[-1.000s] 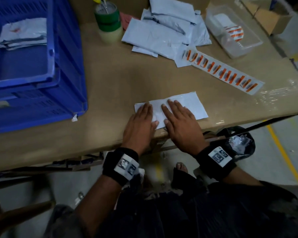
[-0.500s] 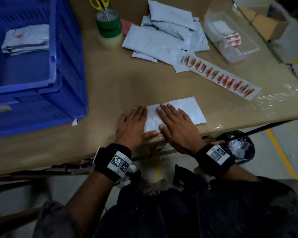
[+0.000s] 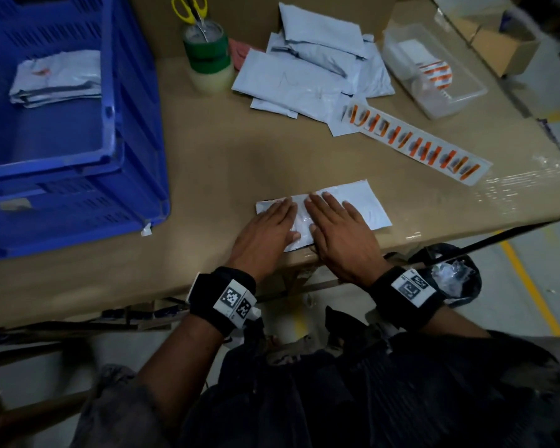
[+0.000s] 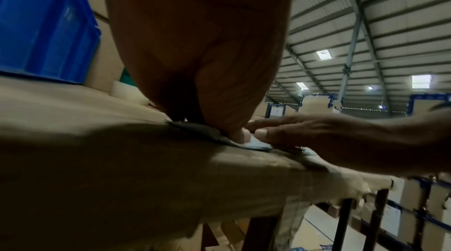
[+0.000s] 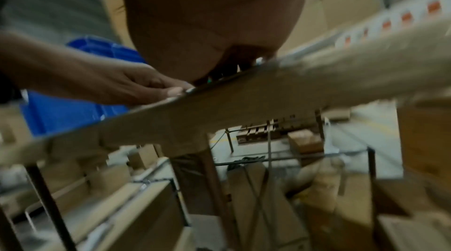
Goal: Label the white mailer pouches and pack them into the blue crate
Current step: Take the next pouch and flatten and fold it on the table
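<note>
At the near edge of the brown cardboard-covered table [image 3: 207,150], the flat white plastic mailer pouch [image 3: 362,202] lies with its near corner at the table lip; the left wrist view shows that corner slightly overhanging

Risk 1: the pouch slides off the near edge. Likely cause: a smoothing stroke directed toward my body on slick film over smooth cardboard

Risk 2: a crease or trapped air under whatever is being pressed. Likely cause: uneven pressure from two palms set side by side. No label is visible on the pouch; my hands cover its left and middle part, so I cannot tell whether one is applied

Risk 3: packing an unlabelled pouch into the blue slatted plastic crate [image 3: 136,130] at far left, where a small stack of folded white pouches [image 3: 55,79] already lies. Verify the label before transfer

Hand state: my left hand [image 3: 265,227] lies flat, fingers straight and close together, pressing the pouch's left end, thumb tip [image 4: 240,135] on the film. My right hand [image 3: 340,227] lies flat just beside it, fingers straight and slightly spread, pressing the middle. Neither hand grips anything

Supplies: the long white strip of orange-marked labels [image 3: 414,143] lies far right, well apart from my hands; the loose pile of white pouches [image 3: 304,76] sits beyond it
</note>
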A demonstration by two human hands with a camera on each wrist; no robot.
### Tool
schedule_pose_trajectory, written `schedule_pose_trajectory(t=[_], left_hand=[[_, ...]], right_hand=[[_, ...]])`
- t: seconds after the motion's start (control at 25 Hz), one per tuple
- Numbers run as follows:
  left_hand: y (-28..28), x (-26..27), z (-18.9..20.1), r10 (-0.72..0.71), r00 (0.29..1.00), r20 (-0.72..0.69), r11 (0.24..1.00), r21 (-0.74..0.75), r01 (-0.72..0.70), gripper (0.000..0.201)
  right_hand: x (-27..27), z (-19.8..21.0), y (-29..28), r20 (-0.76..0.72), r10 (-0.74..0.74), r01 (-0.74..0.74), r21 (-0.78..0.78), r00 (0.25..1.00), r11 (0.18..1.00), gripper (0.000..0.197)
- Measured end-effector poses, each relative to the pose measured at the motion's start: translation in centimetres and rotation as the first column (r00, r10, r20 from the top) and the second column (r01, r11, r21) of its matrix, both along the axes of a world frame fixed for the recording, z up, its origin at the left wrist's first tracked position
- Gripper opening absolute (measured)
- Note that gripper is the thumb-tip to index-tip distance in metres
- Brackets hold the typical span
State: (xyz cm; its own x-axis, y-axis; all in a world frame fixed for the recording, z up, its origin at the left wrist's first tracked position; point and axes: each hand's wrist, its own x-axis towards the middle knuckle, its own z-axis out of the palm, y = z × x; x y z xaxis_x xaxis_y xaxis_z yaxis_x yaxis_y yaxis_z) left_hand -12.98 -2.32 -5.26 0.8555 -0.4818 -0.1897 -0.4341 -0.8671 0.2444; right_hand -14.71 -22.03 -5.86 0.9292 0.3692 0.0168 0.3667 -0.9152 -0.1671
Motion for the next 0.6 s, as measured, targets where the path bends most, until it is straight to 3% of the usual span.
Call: schedule_pose_trajectory(t=[0.2, 0.32, 0.4, 0.48, 0.6], left_hand=[[2.0, 0.0, 0.2, 0.057, 0.993, -0.103, 0.998, -0.025, -0.059, 0.078], [2.9, -0.9, 0.6, 0.109, 0.988, -0.112, 0.994, 0.018, -0.108, 0.087], [3.0, -1.1, 0.6, 0.125, 0.989, -0.085, 0.991, 0.052, -0.12, 0.089], [2.9, -1.0, 0.7, 0.13, 0.991, -0.031, 0.989, 0.068, -0.128, 0.091], [3.1, -1.0, 1.0, 0.155, 0.988, -0.003, 0.984, 0.086, -0.154, 0.094]], right_hand=[[0.0, -0.3, -2.0, -0.025, -0.066, 0.066, -0.001, 0.998, 0.998, 0.069], [0.2, -0.2, -3.2, -0.056, -0.112, 0.111, -0.029, 0.992, 0.993, 0.078], [0.2, 0.5, -2.8, -0.085, -0.122, 0.115, -0.081, 0.989, 0.99, 0.074], [-0.1, 1.2, -1.4, -0.027, -0.057, 0.053, -0.109, 0.998, 0.993, 0.066], [-0.5, 1.1, 0.3, 0.02, 0.123, -0.117, -0.178, 0.992, 0.977, 0.075]])
